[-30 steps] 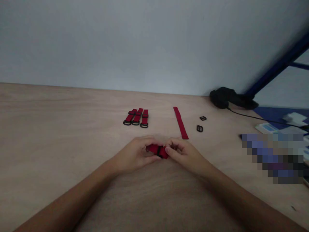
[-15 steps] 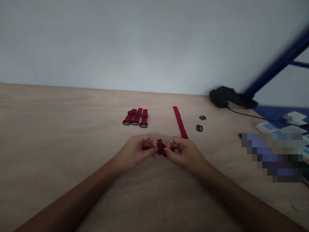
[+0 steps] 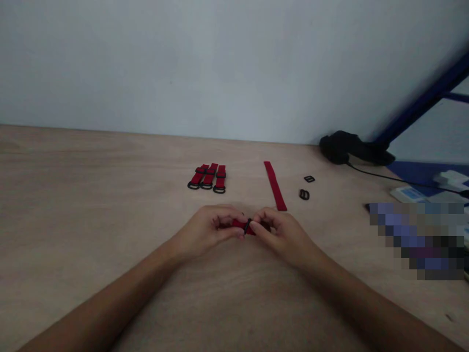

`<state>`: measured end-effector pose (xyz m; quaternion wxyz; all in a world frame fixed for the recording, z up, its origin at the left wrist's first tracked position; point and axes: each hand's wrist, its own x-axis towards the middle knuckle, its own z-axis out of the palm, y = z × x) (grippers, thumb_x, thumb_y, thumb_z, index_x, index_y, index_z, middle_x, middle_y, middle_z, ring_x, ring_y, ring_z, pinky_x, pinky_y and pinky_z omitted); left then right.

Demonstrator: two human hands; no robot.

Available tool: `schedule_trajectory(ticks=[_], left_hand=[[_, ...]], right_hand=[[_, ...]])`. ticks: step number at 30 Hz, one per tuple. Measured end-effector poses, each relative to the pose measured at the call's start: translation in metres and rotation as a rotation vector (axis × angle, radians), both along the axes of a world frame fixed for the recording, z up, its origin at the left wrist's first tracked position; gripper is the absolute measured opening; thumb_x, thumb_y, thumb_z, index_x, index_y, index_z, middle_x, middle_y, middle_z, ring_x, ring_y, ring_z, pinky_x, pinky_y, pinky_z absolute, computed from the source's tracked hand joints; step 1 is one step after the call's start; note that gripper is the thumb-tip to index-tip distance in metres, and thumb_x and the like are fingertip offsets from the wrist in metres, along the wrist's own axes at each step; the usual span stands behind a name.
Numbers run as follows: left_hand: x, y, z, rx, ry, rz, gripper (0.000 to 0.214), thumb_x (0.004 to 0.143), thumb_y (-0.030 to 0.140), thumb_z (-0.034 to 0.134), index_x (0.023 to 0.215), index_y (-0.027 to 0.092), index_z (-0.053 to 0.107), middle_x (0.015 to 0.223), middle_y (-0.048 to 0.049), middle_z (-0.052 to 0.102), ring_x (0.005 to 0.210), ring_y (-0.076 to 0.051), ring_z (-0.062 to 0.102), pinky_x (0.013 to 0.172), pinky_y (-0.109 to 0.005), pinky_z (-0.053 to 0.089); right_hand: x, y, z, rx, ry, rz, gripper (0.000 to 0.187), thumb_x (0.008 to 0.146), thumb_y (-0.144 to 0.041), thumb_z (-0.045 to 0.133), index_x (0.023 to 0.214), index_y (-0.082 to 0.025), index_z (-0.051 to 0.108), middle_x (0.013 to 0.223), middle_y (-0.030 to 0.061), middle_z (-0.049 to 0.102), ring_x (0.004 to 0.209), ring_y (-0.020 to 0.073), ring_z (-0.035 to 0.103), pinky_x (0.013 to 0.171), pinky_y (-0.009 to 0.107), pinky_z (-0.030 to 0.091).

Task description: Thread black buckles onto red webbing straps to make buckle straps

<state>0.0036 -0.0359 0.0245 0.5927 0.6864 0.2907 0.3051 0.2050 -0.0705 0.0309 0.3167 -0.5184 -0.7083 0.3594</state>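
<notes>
Between my two hands runs a short red webbing strap (image 3: 239, 223) with a black slide buckle (image 3: 247, 226) across it. My left hand (image 3: 210, 227) pinches the strap on the left of the buckle, thumb below and fingers above. On the other side, my right hand (image 3: 276, 232) has thumb and forefinger closed on the strap close by the buckle. Fingers cover both strap ends. Beyond my hands lie a loose red strap (image 3: 274, 186), a black slide buckle (image 3: 309, 179) and a black D-ring (image 3: 304, 194).
Three red straps (image 3: 220, 177) fitted with black buckles and rings lie side by side at centre left. A black object (image 3: 351, 149) with a cable rests against the wall at the back right. White boxes (image 3: 408, 194) and a pixelated patch are at the right.
My left fingers have shifted right, nearer the buckle, and more red strap shows in them. The black ring seen above the strap is now mostly hidden. The view has shifted slightly.
</notes>
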Motion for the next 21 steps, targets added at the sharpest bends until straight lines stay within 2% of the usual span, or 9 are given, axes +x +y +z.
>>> schedule_trajectory(ticks=[5, 7, 9, 13, 16, 18, 21], left_hand=[[0.0019, -0.0008, -0.005, -0.175, 0.013, -0.041, 0.023, 0.076, 0.016, 0.07, 0.099, 0.015, 0.069, 0.096, -0.0057, 0.072, 0.089, -0.019, 0.067, 0.08, -0.03, 0.052], [0.002, -0.0006, -0.005, -0.153, 0.044, -0.067, 0.022, 0.078, 0.017, 0.069, 0.1, 0.015, 0.07, 0.098, -0.0063, 0.072, 0.091, -0.02, 0.067, 0.081, -0.031, 0.052], [0.0017, -0.0001, -0.0032, -0.066, 0.045, -0.078, 0.021, 0.079, 0.019, 0.068, 0.1, 0.015, 0.072, 0.1, -0.0067, 0.071, 0.094, -0.02, 0.066, 0.083, -0.031, 0.051], [0.0018, 0.001, 0.0007, 0.016, -0.002, -0.071, 0.019, 0.081, 0.019, 0.068, 0.098, 0.015, 0.073, 0.099, -0.007, 0.07, 0.092, -0.019, 0.066, 0.083, -0.03, 0.051], [0.0019, 0.0017, 0.0001, -0.007, -0.016, -0.02, 0.021, 0.079, 0.018, 0.069, 0.099, 0.015, 0.072, 0.098, -0.0062, 0.071, 0.089, -0.018, 0.067, 0.082, -0.029, 0.053], [0.0015, 0.0021, -0.0018, -0.048, -0.03, 0.017, 0.023, 0.077, 0.016, 0.07, 0.1, 0.015, 0.072, 0.098, -0.0057, 0.072, 0.089, -0.018, 0.068, 0.082, -0.03, 0.053], [0.0007, 0.0019, -0.0039, -0.099, -0.039, 0.026, 0.025, 0.075, 0.017, 0.073, 0.099, 0.015, 0.071, 0.097, -0.0053, 0.073, 0.088, -0.018, 0.069, 0.082, -0.031, 0.054]], right_hand=[[0.006, 0.0027, 0.0012, -0.031, -0.027, 0.136, 0.016, 0.087, -0.025, 0.054, 0.074, -0.017, 0.059, 0.067, -0.0004, 0.058, 0.063, 0.0132, 0.051, 0.057, 0.023, 0.038], [0.0067, 0.0031, 0.0008, -0.036, -0.027, 0.146, 0.017, 0.088, -0.026, 0.055, 0.074, -0.017, 0.06, 0.068, 0.0003, 0.06, 0.064, 0.0137, 0.053, 0.058, 0.024, 0.039], [0.0051, 0.0025, -0.001, -0.058, 0.025, 0.127, 0.02, 0.089, -0.029, 0.055, 0.074, -0.017, 0.06, 0.067, 0.0006, 0.061, 0.063, 0.0137, 0.056, 0.059, 0.024, 0.041], [-0.0006, 0.0011, -0.0066, -0.236, 0.306, 0.075, 0.026, 0.089, -0.04, 0.057, 0.078, -0.017, 0.055, 0.066, 0.0016, 0.067, 0.059, 0.0136, 0.062, 0.058, 0.026, 0.048], [-0.0006, 0.0023, -0.008, -0.355, 0.455, 0.045, 0.029, 0.084, -0.046, 0.062, 0.078, -0.018, 0.054, 0.07, 0.0029, 0.07, 0.064, 0.0159, 0.068, 0.064, 0.029, 0.054], [0.0026, 0.0039, -0.0063, -0.424, 0.507, 0.075, 0.028, 0.082, -0.045, 0.065, 0.084, -0.018, 0.057, 0.074, 0.0034, 0.072, 0.072, 0.0174, 0.071, 0.07, 0.032, 0.055], [0.0085, 0.0054, -0.0022, -0.423, 0.496, 0.13, 0.027, 0.08, -0.041, 0.068, 0.088, -0.017, 0.06, 0.079, 0.0032, 0.071, 0.073, 0.0158, 0.069, 0.07, 0.03, 0.054]])
